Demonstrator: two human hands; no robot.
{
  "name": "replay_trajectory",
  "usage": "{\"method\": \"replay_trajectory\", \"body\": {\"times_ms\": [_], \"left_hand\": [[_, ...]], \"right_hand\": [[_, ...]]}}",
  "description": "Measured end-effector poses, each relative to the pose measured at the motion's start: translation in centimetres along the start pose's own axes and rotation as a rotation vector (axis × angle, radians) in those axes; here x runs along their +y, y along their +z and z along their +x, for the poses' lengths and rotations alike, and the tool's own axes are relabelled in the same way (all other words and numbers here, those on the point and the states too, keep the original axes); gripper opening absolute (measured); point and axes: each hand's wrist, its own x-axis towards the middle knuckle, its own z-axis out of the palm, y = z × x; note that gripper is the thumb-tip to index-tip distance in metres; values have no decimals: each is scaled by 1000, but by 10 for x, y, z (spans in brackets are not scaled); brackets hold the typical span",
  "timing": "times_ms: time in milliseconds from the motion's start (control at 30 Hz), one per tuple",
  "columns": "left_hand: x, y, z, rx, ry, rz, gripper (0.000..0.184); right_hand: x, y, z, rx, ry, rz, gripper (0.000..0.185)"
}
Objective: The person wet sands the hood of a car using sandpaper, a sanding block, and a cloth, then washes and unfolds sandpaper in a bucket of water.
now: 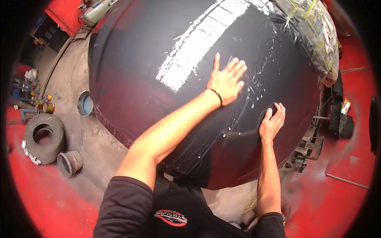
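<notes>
A large curved car panel (139,71), dark grey to maroon, fills the middle of the view, with a bright light reflection and white droplets and streaks on its wet-looking surface. My left hand (227,80), with a dark band at the wrist, lies on the panel beside the reflection, palm down and fingers spread. Nearer the panel's right side is my right hand (272,122), its fingers slightly curled and thumb apart, at the surface. No object shows in either hand.
Plastic and paper covering (317,35) lies over the upper right. At left are a tyre (44,139), a bucket (70,164), a blue-lined container (85,103) and a gas cylinder (97,12). Metal parts (307,152) stand beyond the panel's right edge.
</notes>
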Motion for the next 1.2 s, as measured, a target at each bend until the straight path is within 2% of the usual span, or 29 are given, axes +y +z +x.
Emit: {"method": "replay_trajectory", "body": {"times_ms": [33, 67, 167, 233, 300, 367, 433, 500, 600, 667, 700, 767, 800, 900, 967, 1033, 1133, 1167, 1200], "left_hand": [[-16, -5, 16, -23, 5, -6, 62], [-33, -2, 40, 25, -78, 133, 61], [-79, -7, 125, -57, -216, 13, 63], [-72, -3, 124, -24, -216, 13, 64], [-55, 0, 71, 29, -59, 67, 64], [-44, -6, 15, -32, 138, -19, 65], [-53, -16, 14, -129, 196, -22, 64], [-71, -10, 58, -51, 163, 19, 63], [-83, -5, 158, -76, -103, 52, 63], [-64, 13, 170, 15, -236, 63, 63], [-48, 1, 153, 5, -242, 31, 64], [-28, 0, 88, 13, -78, 91, 66], [-24, -7, 51, -23, 16, -52, 65], [-62, 7, -11, 143, 122, -202, 60], [-128, -30, 4, 89, -169, 10, 59], [-215, -47, 25, 156, -505, 135, 60], [-233, -44, 6, 253, -526, 167, 62], [-205, -37, -16, 217, -485, 182, 62], [-166, -46, -49, 60, -425, 52, 65]], "right_hand": [[-1, -1, 2, -11, 5, 8, 43], [-2, -4, 2, -27, 13, 13, 43], [2, -3, 3, -43, 18, 21, 43], [-1, -5, 2, -52, 39, 34, 43], [-2, -4, 3, -49, 47, 37, 43], [-6, -6, 3, -43, 60, 36, 43], [-6, -6, 2, -38, 60, 38, 43], [-4, -6, 3, -36, 56, 40, 43], [-3, -6, 3, -40, 54, 31, 43], [-3, -7, 4, -58, 51, 21, 42], [0, -6, 5, -49, 22, 17, 41], [0, -5, 5, -49, 10, 0, 40], [1, -4, 6, -41, -1, 15, 40], [1, -4, 5, -43, -4, 31, 41], [6, -1, 2, -40, 8, 30, 42], [9, -1, 4, -45, 5, 24, 42], [12, 2, 3, -50, 2, 16, 44], [15, 3, 3, -47, -9, 14, 45], [16, 2, 4, -48, -3, 22, 44]]}}
